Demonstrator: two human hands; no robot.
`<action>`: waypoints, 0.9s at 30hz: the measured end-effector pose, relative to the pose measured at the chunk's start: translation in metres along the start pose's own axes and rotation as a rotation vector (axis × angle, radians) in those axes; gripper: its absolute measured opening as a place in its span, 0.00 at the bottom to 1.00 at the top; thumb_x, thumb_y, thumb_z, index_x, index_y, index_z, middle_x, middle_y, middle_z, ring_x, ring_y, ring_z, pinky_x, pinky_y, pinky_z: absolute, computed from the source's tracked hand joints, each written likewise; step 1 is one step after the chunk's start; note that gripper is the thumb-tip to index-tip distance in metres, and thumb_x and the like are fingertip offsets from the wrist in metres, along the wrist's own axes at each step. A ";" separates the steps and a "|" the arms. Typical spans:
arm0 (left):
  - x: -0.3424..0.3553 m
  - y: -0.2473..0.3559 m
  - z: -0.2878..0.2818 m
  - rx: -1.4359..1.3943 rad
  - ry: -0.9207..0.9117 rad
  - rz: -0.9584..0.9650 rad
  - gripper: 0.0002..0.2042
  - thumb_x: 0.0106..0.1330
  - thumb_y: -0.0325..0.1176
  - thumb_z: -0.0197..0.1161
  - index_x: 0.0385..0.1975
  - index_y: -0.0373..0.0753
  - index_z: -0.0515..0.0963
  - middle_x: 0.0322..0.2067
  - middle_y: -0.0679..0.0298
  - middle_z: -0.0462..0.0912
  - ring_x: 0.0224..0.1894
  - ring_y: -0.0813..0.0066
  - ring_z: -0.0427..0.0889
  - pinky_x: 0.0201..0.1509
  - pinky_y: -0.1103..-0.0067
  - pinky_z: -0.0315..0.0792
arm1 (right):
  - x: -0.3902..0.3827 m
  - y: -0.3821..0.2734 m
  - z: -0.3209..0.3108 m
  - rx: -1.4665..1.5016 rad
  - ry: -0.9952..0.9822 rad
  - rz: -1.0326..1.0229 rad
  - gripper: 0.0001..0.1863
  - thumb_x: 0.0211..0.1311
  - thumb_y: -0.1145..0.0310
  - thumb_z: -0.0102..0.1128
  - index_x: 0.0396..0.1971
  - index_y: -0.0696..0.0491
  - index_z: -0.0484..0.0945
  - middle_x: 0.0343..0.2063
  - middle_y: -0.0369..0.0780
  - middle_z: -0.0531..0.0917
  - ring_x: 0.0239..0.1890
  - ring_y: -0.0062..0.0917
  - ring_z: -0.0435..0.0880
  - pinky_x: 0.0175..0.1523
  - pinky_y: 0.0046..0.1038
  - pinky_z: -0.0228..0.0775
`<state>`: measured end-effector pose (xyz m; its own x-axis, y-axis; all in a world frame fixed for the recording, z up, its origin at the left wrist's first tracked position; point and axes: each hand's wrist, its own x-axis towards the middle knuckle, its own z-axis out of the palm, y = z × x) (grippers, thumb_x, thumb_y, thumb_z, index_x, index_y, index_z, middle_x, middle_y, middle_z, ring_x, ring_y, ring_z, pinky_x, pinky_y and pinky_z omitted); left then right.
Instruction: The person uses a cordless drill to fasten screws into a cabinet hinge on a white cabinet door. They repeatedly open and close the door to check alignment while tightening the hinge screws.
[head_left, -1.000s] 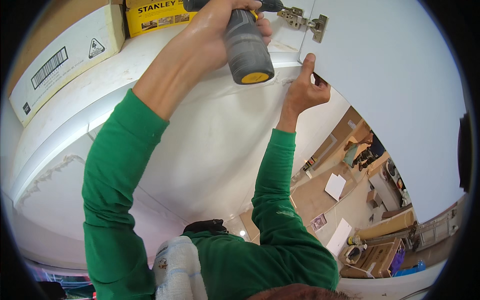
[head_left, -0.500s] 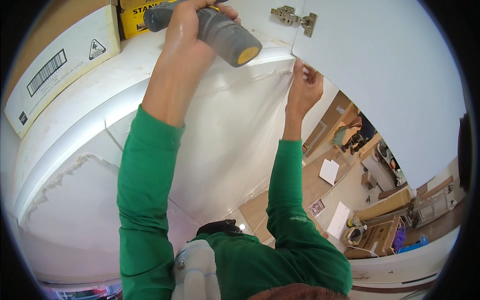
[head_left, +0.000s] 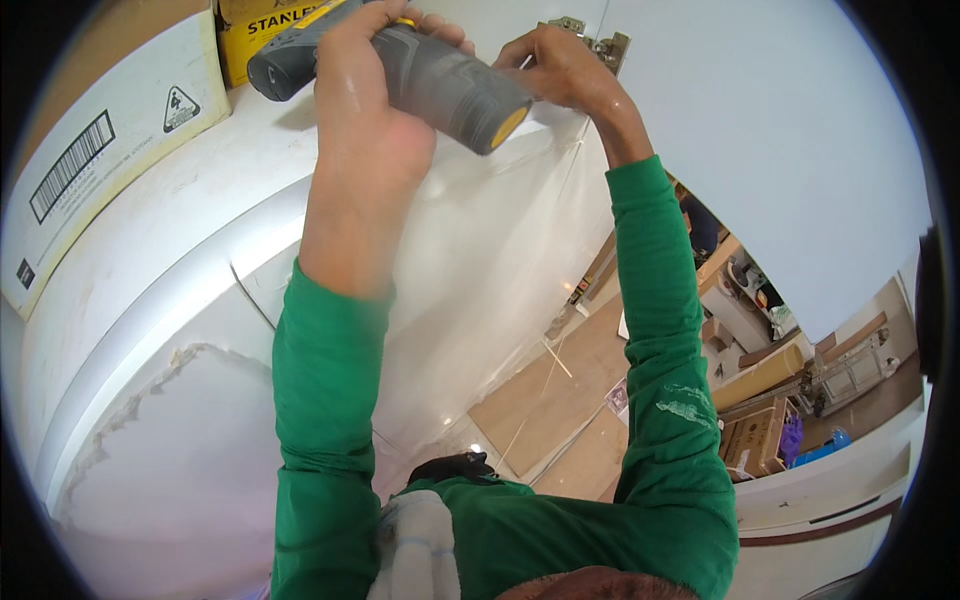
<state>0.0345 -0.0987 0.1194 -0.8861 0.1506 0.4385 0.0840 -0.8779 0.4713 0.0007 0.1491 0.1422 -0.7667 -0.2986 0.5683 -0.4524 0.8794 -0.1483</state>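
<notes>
My left hand (head_left: 362, 85) is wrapped around a grey and black cordless drill (head_left: 455, 92) with yellow parts, held up above a white cabinet shelf. Just right of the drill, my right hand (head_left: 565, 68) is raised with its fingers curled and thumb drawn in. Whatever those fingertips pinch, if anything, is too hidden to make out. Behind this hand a metal cabinet hinge (head_left: 612, 48) shows, partly covered, at the edge of a white cabinet door (head_left: 780, 150).
A white-sided carton (head_left: 120, 150) and a yellow box (head_left: 245, 45) stand on the shelf (head_left: 250, 135) at the left. Whitish sheeting (head_left: 490, 260) hangs below it. Lower right, a brown carton (head_left: 752, 440) and a cardboard tube (head_left: 765, 375) lie in the room.
My right hand has moved up and left from the door's lower corner to beside the drill, covering part of the hinge. The drill has shifted slightly down in view, still in my left hand.
</notes>
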 end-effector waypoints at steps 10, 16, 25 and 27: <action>-0.011 0.001 0.005 -0.064 -0.047 -0.077 0.11 0.71 0.29 0.70 0.46 0.28 0.80 0.34 0.55 0.84 0.34 0.65 0.87 0.44 0.64 0.87 | -0.017 -0.003 0.009 0.274 0.430 0.125 0.10 0.76 0.67 0.65 0.44 0.60 0.88 0.30 0.41 0.88 0.29 0.25 0.84 0.38 0.30 0.76; -0.030 -0.001 0.006 -0.007 -0.169 -0.222 0.14 0.69 0.35 0.70 0.47 0.33 0.78 0.35 0.52 0.85 0.30 0.60 0.88 0.39 0.65 0.85 | -0.023 -0.002 -0.001 0.888 0.693 0.084 0.11 0.76 0.71 0.71 0.50 0.63 0.87 0.37 0.40 0.89 0.37 0.24 0.88 0.47 0.27 0.83; -0.036 -0.007 0.002 -0.004 -0.272 -0.328 0.17 0.68 0.37 0.74 0.48 0.33 0.77 0.33 0.53 0.86 0.29 0.65 0.87 0.36 0.67 0.84 | -0.010 0.005 -0.004 1.411 0.758 0.013 0.14 0.78 0.66 0.68 0.52 0.61 0.84 0.42 0.42 0.89 0.43 0.28 0.90 0.52 0.31 0.87; -0.035 -0.008 0.001 0.004 -0.267 -0.332 0.17 0.68 0.37 0.74 0.48 0.33 0.77 0.33 0.53 0.86 0.29 0.65 0.87 0.35 0.67 0.84 | -0.007 0.005 -0.001 1.447 0.717 0.005 0.13 0.79 0.64 0.67 0.52 0.59 0.84 0.40 0.40 0.89 0.42 0.26 0.89 0.51 0.30 0.86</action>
<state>0.0660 -0.0968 0.1014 -0.7159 0.5380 0.4450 -0.1842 -0.7603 0.6229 0.0045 0.1558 0.1386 -0.5971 0.2945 0.7461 -0.7979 -0.3132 -0.5150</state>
